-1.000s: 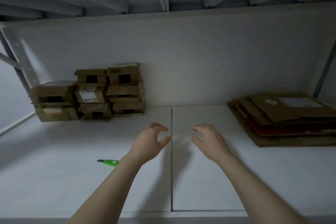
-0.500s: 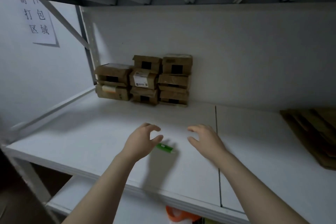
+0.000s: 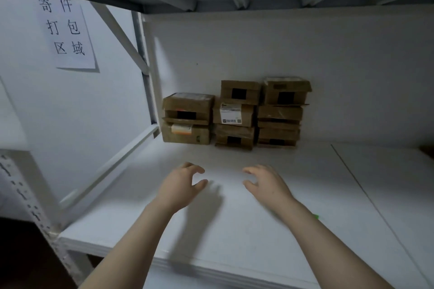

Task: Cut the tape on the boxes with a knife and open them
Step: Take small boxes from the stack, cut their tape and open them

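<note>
Boxes nearer; knife, seemingly, behind right forearm.

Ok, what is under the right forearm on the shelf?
Only a green tip pokes out past the right forearm, lying on the white shelf. The forearm covers the rest, so its shape cannot be seen; it may be the knife.

White shelf with cardboard boxes at the back
Three stacks stand against the rear wall; nearer the front lies a green knife, mostly hidden.
</note>
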